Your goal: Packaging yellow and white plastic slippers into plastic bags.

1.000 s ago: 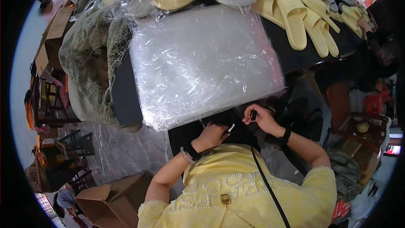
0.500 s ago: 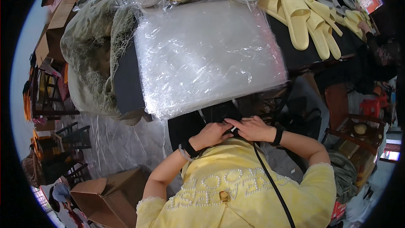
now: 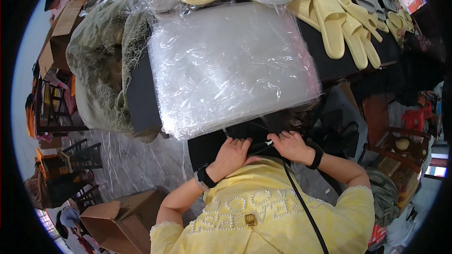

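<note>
At the table's [image 3: 141,94] near edge, below the stack of clear bags [image 3: 230,66], left hand [image 3: 230,156] and right hand [image 3: 293,146] pinched a small black object [image 3: 260,147] between curled fingers, seemingly mid-fiddling, next calling for a steady grip.

Both our forearms come up from the lower edge, elbows spread wide and bent inward so the wrists meet close in front of our chest. Our left hand [image 3: 231,154] lies palm down, fingers curled forward and closed, a dark band at its wrist. Our right hand [image 3: 293,146] sits just beside it, knuckles up, fingers bunched and pinched toward the left, also with a dark band at the wrist. The fingertips nearly touch.
</note>
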{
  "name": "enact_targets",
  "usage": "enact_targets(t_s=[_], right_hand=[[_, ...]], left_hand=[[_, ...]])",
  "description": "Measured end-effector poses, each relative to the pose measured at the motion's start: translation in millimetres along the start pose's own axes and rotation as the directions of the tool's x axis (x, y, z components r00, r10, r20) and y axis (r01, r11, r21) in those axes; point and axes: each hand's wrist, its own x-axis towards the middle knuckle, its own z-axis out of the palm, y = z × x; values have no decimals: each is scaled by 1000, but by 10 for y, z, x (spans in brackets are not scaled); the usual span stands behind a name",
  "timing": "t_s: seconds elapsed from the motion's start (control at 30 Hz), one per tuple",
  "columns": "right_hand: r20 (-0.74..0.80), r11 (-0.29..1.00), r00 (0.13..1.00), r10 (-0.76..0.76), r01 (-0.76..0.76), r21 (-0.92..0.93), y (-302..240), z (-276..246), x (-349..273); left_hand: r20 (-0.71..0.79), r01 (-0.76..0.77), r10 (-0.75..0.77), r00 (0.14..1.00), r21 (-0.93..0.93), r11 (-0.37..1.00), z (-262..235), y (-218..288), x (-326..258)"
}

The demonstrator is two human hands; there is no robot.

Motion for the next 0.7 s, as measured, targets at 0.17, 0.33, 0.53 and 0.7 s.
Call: enact_targets(t_s=[0.17,0.33,0.53,0.7], right_hand=[[-61,994,996,63,-57,92,31,-80,-63],[-46,977,993,110,-100,188,156,-211,-93],[65,933,995,74,-92,348,205,-229,-59],[270,867,960,68,-191,461,254,-457,-6]], left_hand=[[87,73,-40,995,-408,910,-295,-82,-98],[-100,137,-150,984,-123,983,-351,-362,-418],[-397,-368,320,860,-47,929,-341,44,-333],[-267,-239,299,916,234,942,-155,206,163]])
